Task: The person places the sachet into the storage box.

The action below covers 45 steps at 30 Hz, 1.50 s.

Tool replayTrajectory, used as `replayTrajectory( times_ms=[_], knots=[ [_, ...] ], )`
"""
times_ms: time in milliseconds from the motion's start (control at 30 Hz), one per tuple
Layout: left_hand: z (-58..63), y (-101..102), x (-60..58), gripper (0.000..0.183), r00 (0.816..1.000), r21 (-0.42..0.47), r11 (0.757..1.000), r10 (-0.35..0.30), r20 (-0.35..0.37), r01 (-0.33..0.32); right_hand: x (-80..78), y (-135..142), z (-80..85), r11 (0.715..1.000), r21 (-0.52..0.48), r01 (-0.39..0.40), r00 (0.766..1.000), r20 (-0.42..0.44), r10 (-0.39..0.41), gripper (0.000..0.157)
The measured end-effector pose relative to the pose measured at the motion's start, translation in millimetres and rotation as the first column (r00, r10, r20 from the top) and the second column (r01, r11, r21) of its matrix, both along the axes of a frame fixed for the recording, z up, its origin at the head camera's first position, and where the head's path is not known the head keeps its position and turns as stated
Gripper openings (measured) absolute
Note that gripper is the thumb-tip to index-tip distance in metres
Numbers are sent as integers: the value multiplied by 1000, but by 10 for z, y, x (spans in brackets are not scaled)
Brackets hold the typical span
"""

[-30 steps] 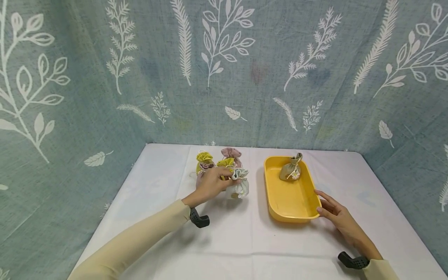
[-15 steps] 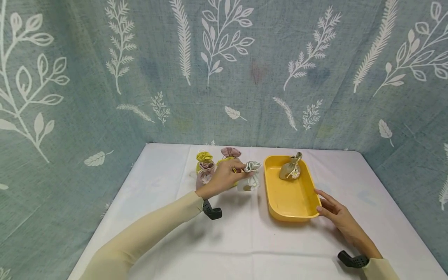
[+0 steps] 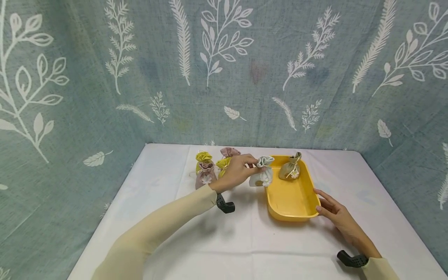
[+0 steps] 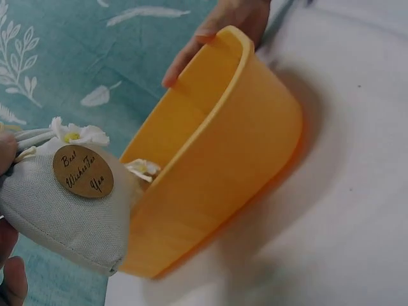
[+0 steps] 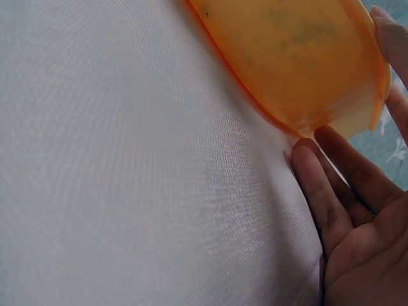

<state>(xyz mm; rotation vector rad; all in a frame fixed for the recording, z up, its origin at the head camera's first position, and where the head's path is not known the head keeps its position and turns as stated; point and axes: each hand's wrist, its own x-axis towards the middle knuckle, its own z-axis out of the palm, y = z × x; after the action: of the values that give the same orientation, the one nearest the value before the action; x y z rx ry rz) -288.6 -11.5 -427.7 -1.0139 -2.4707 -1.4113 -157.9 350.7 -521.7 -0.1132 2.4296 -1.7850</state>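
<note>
My left hand (image 3: 235, 173) pinches a pale grey drawstring pouch (image 3: 261, 177) by its gathered neck. In the head view the pouch overlaps the left rim of a yellow plastic tub (image 3: 290, 202). A white flower and a round brown "Best Wishes For You" tag (image 4: 83, 171) show on its side in the left wrist view. Inside the tub, toward its far end, sits an olive-brown pouch (image 3: 289, 170) with a flower. My right hand (image 3: 337, 219) holds the tub's near right corner, thumb at the rim and other fingers along the outside.
Left of the tub stand more pouches: a mauve one (image 3: 205, 177) with a white flower, a yellow-green one (image 3: 204, 156) behind it, another yellow-green one (image 3: 222, 163) partly behind my left hand, and a mauve one (image 3: 229, 151) at the back. A white cloth (image 3: 210, 249) covers the table.
My left hand has carried the pale grey pouch rightward and slightly away from me, from beside the other pouches to the tub's left rim. The right hand and tub have stayed in place.
</note>
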Motion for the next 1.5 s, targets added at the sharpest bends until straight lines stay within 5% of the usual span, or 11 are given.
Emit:
replayTrajectory(
  times_ms=[367,867,1100,1200,1500],
  knots=[
    [-4,382,-160,20,1000,3,1000,-20,-8,20,27,28,7,1000,15,17,1000,5,-17,64],
    [-304,714,-409,20,999,62,997,44,27,-46,-8,27,-24,999,29,21,1000,7,-21,63],
    [-422,731,-475,19,991,8,991,134,-29,-133,-9,42,-14,1000,15,13,1000,-7,-13,62],
    [-446,691,-487,21,986,-20,986,166,9,-166,-21,35,-10,1000,9,7,1000,-10,-7,62],
    [-476,618,-574,26,989,-201,977,98,109,-75,-33,53,-39,1000,-3,6,1000,-28,-6,62]
  ],
)
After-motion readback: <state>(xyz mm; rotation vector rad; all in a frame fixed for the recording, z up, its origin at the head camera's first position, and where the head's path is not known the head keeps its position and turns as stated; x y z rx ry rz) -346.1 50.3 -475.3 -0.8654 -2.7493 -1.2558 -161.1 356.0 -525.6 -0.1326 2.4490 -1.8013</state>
